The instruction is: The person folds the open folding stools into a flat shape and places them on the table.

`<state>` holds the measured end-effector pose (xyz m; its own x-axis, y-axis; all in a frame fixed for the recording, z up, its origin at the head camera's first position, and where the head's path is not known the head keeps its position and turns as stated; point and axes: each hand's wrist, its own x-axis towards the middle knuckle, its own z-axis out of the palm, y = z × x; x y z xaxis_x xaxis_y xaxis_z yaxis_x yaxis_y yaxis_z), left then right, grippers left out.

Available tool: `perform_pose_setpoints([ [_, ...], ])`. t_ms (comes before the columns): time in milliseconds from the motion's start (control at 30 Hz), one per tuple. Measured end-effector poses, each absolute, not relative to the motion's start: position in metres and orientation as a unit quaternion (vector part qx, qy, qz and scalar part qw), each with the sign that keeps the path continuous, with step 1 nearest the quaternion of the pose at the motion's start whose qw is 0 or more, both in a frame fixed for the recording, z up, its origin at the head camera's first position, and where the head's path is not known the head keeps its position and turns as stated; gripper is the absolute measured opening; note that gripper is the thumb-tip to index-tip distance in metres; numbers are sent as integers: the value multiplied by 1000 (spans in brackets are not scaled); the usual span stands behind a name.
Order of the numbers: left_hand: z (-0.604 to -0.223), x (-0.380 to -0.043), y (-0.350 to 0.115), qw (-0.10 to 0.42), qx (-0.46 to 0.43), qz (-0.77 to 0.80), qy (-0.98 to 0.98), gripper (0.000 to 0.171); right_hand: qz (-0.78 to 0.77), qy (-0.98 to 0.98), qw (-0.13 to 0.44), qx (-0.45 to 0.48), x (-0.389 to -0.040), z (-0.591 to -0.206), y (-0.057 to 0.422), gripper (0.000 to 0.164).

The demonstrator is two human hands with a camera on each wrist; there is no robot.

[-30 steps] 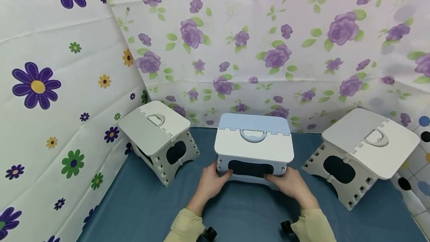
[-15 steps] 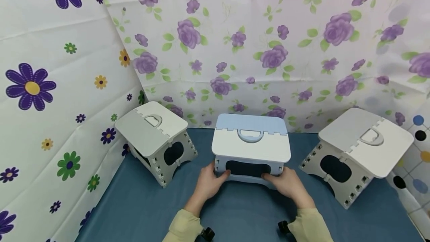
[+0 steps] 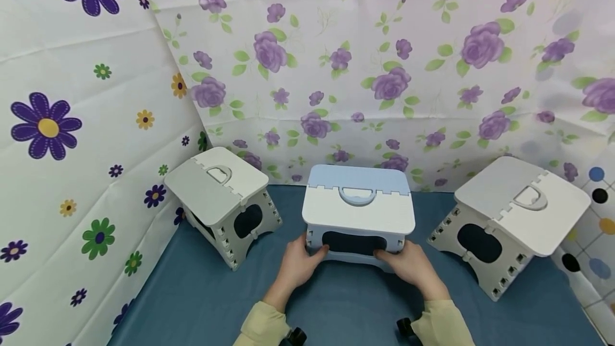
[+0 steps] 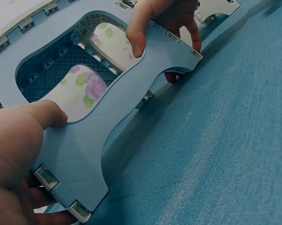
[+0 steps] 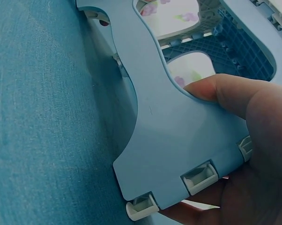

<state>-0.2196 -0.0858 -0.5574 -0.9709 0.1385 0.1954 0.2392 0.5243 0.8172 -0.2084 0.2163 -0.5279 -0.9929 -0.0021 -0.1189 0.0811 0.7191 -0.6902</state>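
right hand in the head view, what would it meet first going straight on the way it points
Likely the blue and white stool, whose front panel the right hand grips; depth beyond it is unclear.

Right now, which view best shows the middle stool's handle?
Head: the handle shows whole, lying on top of the middle stool. Neither wrist view shows it; both look closely at the stool's front panel and opening instead.
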Motion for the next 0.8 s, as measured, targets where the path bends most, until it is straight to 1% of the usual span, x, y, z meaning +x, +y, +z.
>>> perform_pose_setpoints([
  [133, -559, -219, -85, 60, -119, -478, -868, 40, -373, 926, 50, 22, -208, -528, 217, 73],
  [267, -560, -218, -85, 73, -121, -477, -868, 40, -374, 926, 52, 21, -207, -529, 216, 71],
  [800, -559, -218, -86, 70, -120, -469, -872, 42, -375, 925, 54, 26, -208, -529, 214, 74],
])
